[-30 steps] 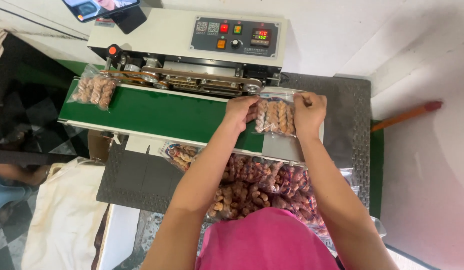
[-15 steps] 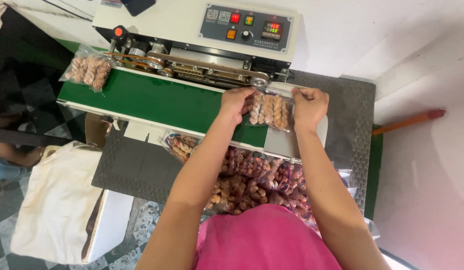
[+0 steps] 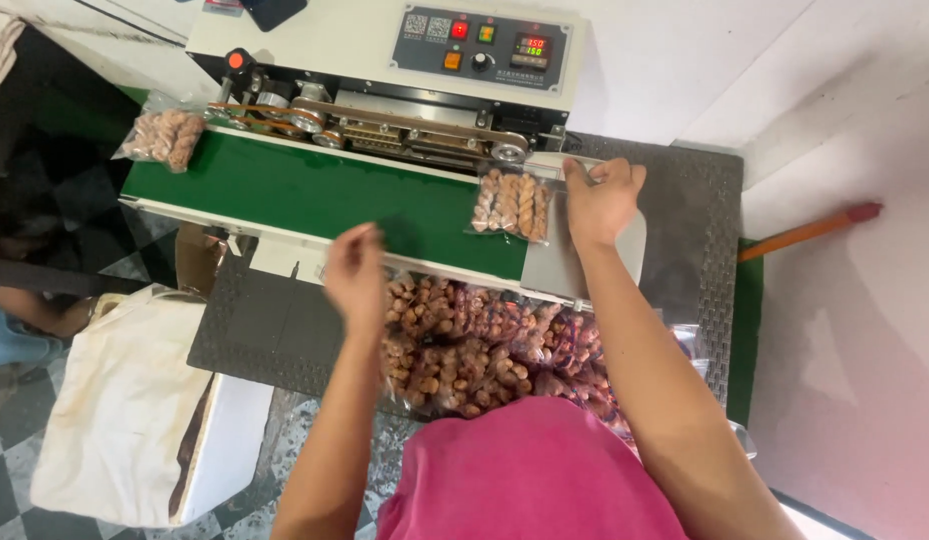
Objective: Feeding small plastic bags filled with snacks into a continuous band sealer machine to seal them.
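A pale, off-white wall (image 3: 845, 60) fills the upper right, lit evenly by soft daylight. A dark textured metal bench (image 3: 700, 215) stands against it, with a green edge (image 3: 750, 330) showing along its right side. An orange stick with a red tip (image 3: 810, 230) lies slanted on the pale surface to the right. At lower left the floor (image 3: 10, 490) is tiled in a grey and white check, and a stained cream cloth bag (image 3: 120, 400) lies over a white box (image 3: 230, 445).

A clear bag of nuts (image 3: 512, 204) lies mid-frame on the green belt, another (image 3: 163, 137) at upper left, a heap of bags (image 3: 490, 345) below, a red-digit display (image 3: 532, 48) on top.
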